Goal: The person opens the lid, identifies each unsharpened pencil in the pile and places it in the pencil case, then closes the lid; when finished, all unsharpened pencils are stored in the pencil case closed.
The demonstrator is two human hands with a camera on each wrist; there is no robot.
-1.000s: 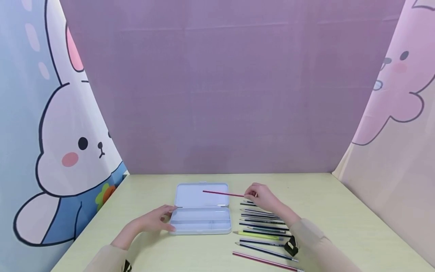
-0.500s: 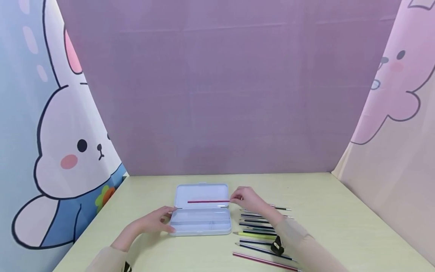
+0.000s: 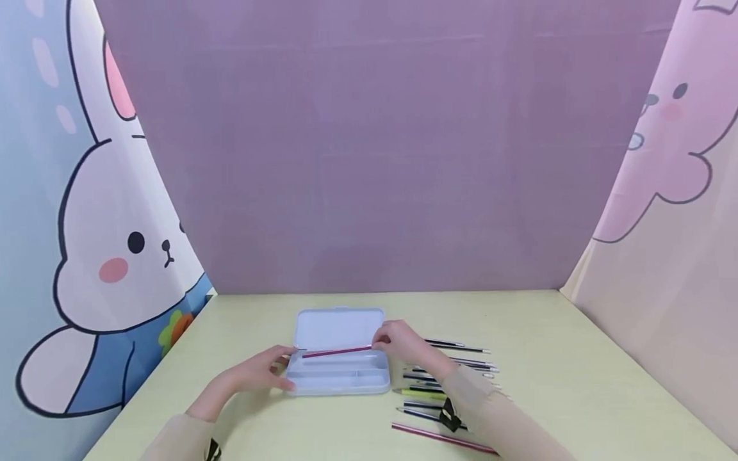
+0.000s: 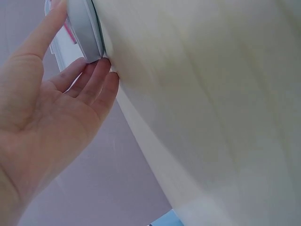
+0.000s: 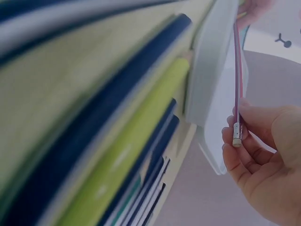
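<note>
An open pale-blue pencil case lies on the yellow-green table, its lid folded back. My right hand pinches the eraser end of a red pencil and holds it low across the case, tip pointing left. The right wrist view shows that hand with finger and thumb round the pencil beside the case. My left hand rests at the case's left edge with straight fingers. In the left wrist view its fingers touch the case corner and the thumb lies along the top.
Several pencils lie in a row on the table right of the case, among them a green one and a pink one nearest me. Purple and cartoon-printed curtains wall in the table on three sides.
My right hand has carried the red pencil leftward from the pencil row and lowered it over the case. The left hand has stayed at the case's left edge.
</note>
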